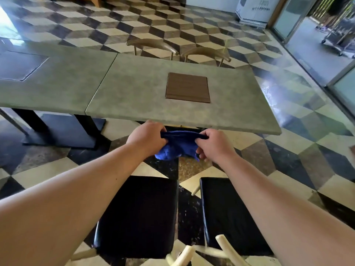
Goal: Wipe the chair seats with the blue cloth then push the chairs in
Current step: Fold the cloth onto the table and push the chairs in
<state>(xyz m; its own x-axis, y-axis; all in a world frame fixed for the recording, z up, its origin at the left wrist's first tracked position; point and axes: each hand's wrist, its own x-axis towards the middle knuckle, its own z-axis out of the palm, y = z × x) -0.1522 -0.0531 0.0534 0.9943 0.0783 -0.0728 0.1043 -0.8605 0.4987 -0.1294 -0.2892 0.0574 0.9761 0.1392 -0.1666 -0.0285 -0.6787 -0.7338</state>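
The cloth (177,145) is deep blue. The two chair seats (142,217) are glossy black. The desk (134,93) is mottled grey-green with a brown square panel (187,87); the floor (288,150) shows cream, grey and black cubes.

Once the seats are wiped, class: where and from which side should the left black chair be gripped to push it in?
Grip the pale backrest frame at the near edge of the left chair seat, coming from behind, the wearer's side. The seat faces the grey table with open floor between, so a forward push probably slides it under. For now both the left hand and right hand hold the blue cloth.
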